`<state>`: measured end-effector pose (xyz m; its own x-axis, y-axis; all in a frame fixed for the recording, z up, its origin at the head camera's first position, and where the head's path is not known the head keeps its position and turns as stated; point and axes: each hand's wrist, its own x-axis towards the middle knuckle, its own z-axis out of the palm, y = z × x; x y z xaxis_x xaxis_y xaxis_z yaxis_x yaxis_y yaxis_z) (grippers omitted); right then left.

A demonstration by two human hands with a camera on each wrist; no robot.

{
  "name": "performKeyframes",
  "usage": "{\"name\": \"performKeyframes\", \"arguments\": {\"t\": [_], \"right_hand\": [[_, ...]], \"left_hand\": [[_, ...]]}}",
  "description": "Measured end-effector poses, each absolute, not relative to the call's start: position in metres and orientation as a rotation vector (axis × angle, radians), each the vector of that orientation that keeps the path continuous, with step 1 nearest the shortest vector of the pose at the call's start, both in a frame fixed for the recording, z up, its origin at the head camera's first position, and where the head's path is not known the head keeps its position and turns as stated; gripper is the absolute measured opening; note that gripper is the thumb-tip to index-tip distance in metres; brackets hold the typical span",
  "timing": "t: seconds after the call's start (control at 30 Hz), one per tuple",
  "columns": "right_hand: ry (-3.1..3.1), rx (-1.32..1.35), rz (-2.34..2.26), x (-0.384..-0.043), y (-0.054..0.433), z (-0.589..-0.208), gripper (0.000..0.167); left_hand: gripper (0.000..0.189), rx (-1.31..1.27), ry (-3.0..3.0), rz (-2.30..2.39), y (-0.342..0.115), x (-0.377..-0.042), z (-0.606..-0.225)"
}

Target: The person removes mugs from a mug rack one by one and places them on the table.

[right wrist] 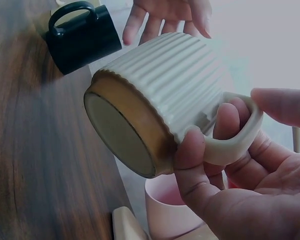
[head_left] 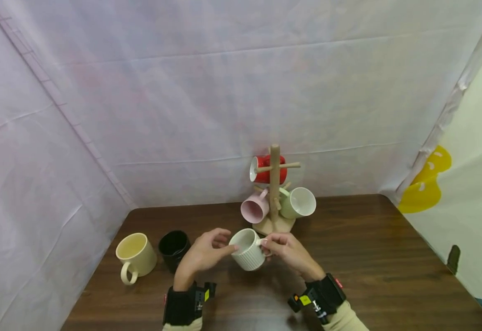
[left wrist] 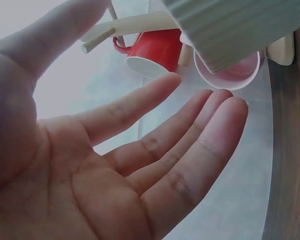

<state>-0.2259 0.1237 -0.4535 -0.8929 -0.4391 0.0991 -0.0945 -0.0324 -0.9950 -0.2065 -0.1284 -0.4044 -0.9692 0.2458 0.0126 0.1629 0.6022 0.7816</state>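
A white ribbed mug (head_left: 248, 250) is held off the table by its handle, which my right hand (head_left: 288, 253) pinches, with fingers through the loop in the right wrist view. Its unglazed tan base ring shows there beside the handle (right wrist: 232, 147). My left hand (head_left: 208, 250) is at the mug's left side, fingers spread and loosely bent. In the left wrist view, those fingers (left wrist: 190, 165) stand apart from the mug (left wrist: 240, 30). Behind the mug is a wooden mug tree (head_left: 275, 184) bearing a red mug (head_left: 284, 174), a pink mug (head_left: 255, 208) and a light green mug (head_left: 295, 204).
A pale yellow mug (head_left: 137, 257) stands at the table's left, handle toward the front. Between it and my left hand is a black mug (head_left: 174, 248), partly hidden by that hand. The brown wooden table (head_left: 369, 266) reaches back to a pale cloth wall (head_left: 208, 101).
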Motion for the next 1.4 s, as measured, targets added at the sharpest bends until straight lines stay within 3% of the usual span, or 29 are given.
{"name": "performKeyframes", "arguments": {"t": [0.33, 1.4], "right_hand": [[2.002, -0.522, -2.046, -0.228, 0.12, -0.455, 0.038], [1.915, -0.312, -2.199, -0.229, 0.081, -0.472, 0.029]], "left_hand": [[0.037, 0.349, 2.754, 1.363, -0.13, -0.208, -0.403], [0.032, 0.299, 2.777, 1.402, -0.144, -0.206, -0.403]]}}
